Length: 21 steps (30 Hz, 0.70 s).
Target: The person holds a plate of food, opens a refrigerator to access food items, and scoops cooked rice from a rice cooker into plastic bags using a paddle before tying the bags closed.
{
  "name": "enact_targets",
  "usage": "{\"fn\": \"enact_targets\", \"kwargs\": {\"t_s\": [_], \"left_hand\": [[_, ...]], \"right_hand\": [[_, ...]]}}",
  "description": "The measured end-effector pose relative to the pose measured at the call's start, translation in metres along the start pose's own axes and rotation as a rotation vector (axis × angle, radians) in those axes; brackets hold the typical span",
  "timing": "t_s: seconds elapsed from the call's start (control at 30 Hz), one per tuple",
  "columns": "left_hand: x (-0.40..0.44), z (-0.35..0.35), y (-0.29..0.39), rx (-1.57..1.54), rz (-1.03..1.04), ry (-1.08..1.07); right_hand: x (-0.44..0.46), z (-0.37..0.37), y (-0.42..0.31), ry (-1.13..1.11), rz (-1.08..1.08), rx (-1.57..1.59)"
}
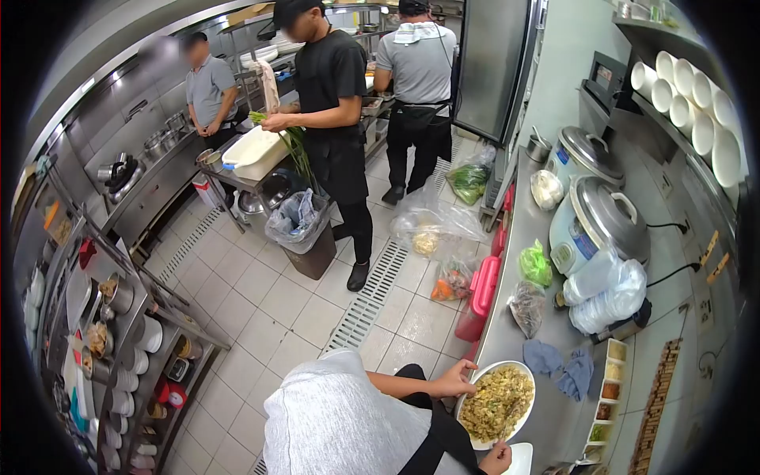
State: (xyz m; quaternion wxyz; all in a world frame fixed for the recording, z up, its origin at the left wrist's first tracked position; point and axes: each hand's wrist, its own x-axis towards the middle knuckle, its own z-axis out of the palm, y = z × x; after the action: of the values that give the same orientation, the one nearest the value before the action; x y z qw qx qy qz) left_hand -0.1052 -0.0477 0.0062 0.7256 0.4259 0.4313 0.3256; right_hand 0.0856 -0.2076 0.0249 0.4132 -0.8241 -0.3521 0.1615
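Observation:
A white oval bowl [523, 367] of fried rice [497, 400] rests at the counter's near edge. The fingers of my left hand [455, 380] grip its rim on the upper left side. At the lower side of the bowl, my right hand [497, 458] is closed around the handle of a thin utensil [507, 428] whose far end reaches into the rice. Just beside my right hand lies a white dish [519, 459], partly cut off by the frame.
Blue cloths [571, 374], a condiment tray [608, 388], bagged food [526, 307] and rice cookers [606, 222] line the counter [507, 317]. A pink container [479, 297] stands beside it. Three people stand farther back; one person [332, 87] holds green stalks above a white tub [257, 156].

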Motion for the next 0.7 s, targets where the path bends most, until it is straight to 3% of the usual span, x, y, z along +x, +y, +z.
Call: {"fn": "enact_targets", "kwargs": {"t_s": [0.27, 0.37, 0.4, 0.5, 0.53, 0.63, 0.7], "left_hand": [[0.033, -0.020, -0.047, 0.089, 0.137, 0.133], [0.052, -0.018, -0.076, 0.000, -0.033, 0.117], [0.059, -0.011, -0.092, 0.018, -0.029, 0.147], [0.054, 0.010, -0.086, 0.071, -0.083, 0.104], [0.046, 0.021, -0.074, 0.207, -0.079, 0.173], [0.048, 0.051, -0.075, 0.360, -0.104, 0.228], [0.042, 0.061, -0.072, 0.415, -0.070, 0.313]], "right_hand": [[0.001, 0.036, 0.020, -0.027, -0.075, -0.191], [0.013, 0.069, 0.052, 0.084, -0.124, -0.140], [0.014, 0.067, 0.055, -0.014, -0.105, -0.113], [-0.002, 0.065, 0.017, 0.085, -0.146, -0.225], [-0.005, 0.057, -0.005, -0.034, 0.000, -0.203], [0.001, 0.065, 0.000, 0.072, -0.113, -0.341], [0.005, 0.064, -0.015, -0.018, 0.028, -0.443]]}}
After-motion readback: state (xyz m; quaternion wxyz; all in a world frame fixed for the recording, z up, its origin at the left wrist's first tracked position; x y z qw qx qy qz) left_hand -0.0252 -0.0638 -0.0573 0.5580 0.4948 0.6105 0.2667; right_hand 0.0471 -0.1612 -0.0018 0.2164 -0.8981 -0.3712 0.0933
